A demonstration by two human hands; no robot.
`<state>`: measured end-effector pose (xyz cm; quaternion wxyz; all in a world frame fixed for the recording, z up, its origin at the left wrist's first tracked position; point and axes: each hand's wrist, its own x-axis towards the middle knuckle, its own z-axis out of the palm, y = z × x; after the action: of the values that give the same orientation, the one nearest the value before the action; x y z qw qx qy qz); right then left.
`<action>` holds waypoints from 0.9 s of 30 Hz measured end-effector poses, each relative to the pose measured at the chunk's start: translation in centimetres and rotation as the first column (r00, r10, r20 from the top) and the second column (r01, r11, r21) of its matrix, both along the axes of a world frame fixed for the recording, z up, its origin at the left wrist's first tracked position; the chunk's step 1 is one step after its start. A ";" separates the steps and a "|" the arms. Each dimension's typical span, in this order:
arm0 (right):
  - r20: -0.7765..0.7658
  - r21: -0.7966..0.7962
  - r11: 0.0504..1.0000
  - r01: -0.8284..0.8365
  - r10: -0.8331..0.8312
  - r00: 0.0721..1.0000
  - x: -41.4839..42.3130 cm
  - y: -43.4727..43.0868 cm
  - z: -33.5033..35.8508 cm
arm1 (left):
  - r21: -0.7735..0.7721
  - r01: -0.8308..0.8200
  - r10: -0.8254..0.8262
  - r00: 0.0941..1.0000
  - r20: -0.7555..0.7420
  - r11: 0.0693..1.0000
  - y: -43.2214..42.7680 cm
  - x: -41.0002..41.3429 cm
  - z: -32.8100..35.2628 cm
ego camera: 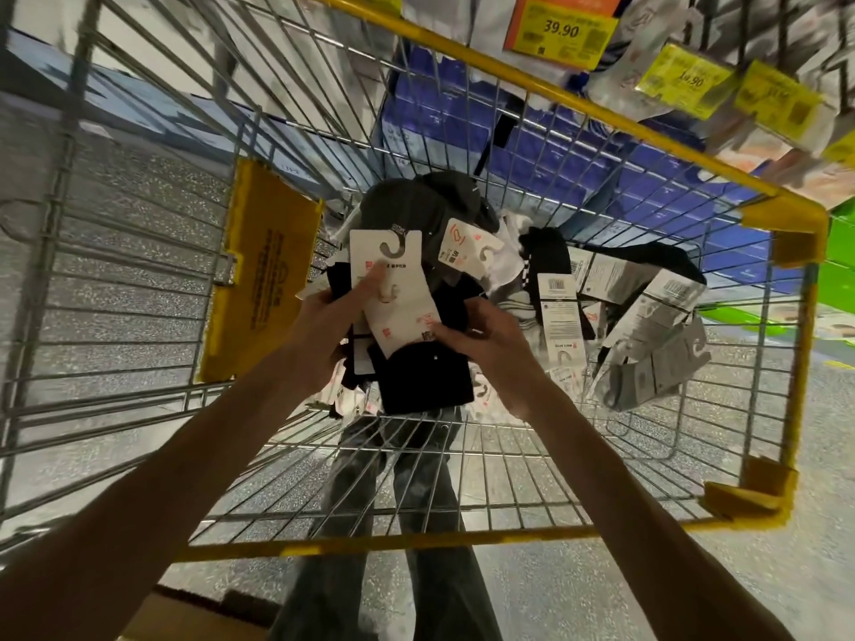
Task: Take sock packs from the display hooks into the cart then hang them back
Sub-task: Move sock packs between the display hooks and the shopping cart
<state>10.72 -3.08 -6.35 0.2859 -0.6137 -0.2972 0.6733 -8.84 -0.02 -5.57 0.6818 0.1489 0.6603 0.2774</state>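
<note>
A wire cart (370, 543) with a yellow rim stands on a speckled grey floor (115, 289). On its mesh bottom lies a loose heap of sock packs (562, 312), black, white and grey, their card hangers pointing all ways, with a grey pack (647, 363) at the heap's right edge. A yellow panel (263, 270) lies flat against the cart's left wall.
</note>
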 end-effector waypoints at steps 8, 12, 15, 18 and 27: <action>-0.305 -0.196 0.916 0.349 -0.395 0.867 3.9 0.5 0.1 | 0.065 -0.078 0.085 0.990 -0.117 0.995 0.4 -1.1 0.4; -0.380 -0.230 0.908 0.349 -0.414 0.827 3.6 0.6 0.8 | 0.215 0.019 0.024 0.981 -0.192 0.976 0.5 -0.6 1.1; -0.444 -0.242 0.915 0.323 -0.401 0.802 2.9 0.4 1.7 | 0.326 0.167 -0.055 0.944 -0.326 0.931 0.4 0.0 1.3; -0.488 -0.239 0.920 0.312 -0.391 0.780 1.9 0.4 2.3 | 0.378 0.262 -0.121 0.926 -0.358 0.888 0.1 0.4 1.5; -0.059 0.018 0.944 0.328 -0.327 0.943 -2.0 0.5 2.5 | 0.319 0.104 -0.099 0.995 -0.033 0.942 -0.9 2.5 1.9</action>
<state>8.67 -2.57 -3.89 0.4104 -0.6317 -0.1923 0.6290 -6.38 -0.94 -3.68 0.6564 0.2938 0.6037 0.3441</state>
